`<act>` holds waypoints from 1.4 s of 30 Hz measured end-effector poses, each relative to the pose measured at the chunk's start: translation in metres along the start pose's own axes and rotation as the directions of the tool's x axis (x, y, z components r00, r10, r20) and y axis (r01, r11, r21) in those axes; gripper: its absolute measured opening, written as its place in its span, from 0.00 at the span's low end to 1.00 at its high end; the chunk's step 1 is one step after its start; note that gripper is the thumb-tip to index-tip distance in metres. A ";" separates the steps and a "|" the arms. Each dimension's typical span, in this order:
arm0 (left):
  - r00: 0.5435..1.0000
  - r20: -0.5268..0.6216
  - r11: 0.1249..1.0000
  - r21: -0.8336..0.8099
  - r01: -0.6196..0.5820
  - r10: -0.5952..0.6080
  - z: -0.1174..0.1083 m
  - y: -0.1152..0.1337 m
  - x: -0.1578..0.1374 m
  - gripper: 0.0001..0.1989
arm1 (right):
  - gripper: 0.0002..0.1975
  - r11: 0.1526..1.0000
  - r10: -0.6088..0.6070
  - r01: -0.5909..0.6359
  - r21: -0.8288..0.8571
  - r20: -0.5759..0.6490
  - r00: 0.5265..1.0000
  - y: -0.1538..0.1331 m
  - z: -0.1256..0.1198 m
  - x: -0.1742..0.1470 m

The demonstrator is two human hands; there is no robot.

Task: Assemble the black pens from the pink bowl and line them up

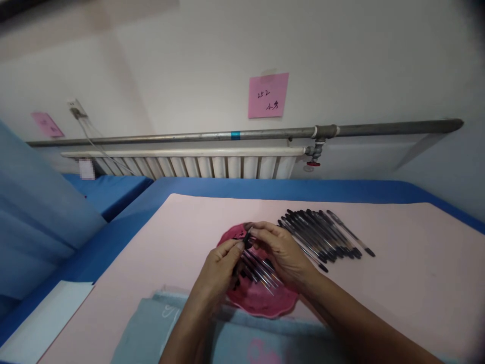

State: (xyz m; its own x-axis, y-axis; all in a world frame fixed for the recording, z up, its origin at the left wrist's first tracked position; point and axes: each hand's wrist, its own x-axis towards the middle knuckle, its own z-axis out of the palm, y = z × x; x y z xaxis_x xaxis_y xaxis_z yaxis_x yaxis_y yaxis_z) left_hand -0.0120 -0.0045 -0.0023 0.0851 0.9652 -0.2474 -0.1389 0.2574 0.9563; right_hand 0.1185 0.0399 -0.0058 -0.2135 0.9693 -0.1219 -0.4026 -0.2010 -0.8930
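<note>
Over a pink scalloped dish (261, 309), my left hand (217, 268) pinches a pen (247, 236) by its black grip end. My right hand (282, 247) is closed at that pen's pointed end, thumb and fingertips together on its small tip. Much of the pen is hidden by my fingers. Below my hands, several clear pen barrels (265, 277) lie slanted in the dish among small black parts. To the right of my right hand, a row of black-capped clear pens (318, 235) lies side by side on the pink sheet.
The pink table sheet (409, 283) covers a blue surface (284, 189). Light-blue cloth (144, 323) lies at the near edge, a white sheet of paper (45, 321) at left. A radiator (227, 166) and a pipe (182, 137) run along the wall behind. A blue curtain (38, 217) hangs left.
</note>
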 end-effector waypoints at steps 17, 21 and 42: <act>0.949 -0.048 0.854 0.453 -0.256 0.310 -0.006 -0.003 0.002 0.15 | 0.09 0.995 -0.032 0.033 -0.096 0.011 0.999 0.002 -0.007 0.006; 0.937 -0.051 0.811 0.518 -0.271 0.346 -0.005 -0.003 0.001 0.15 | 0.09 0.991 -0.027 0.030 -0.128 0.021 0.999 0.001 -0.008 0.007; 0.928 -0.171 0.820 0.538 -0.194 0.332 -0.018 -0.001 0.006 0.15 | 0.08 0.342 -0.118 0.379 -0.860 0.361 0.925 0.028 -0.017 -0.014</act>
State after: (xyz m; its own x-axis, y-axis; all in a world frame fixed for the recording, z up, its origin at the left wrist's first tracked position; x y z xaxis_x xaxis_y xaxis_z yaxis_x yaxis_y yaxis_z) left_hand -0.0295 0.0020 -0.0076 -0.1356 0.9889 0.0611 0.3999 -0.0018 0.9165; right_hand 0.1253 0.0231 -0.0362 -0.4719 0.8690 0.1489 0.5466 0.4208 -0.7239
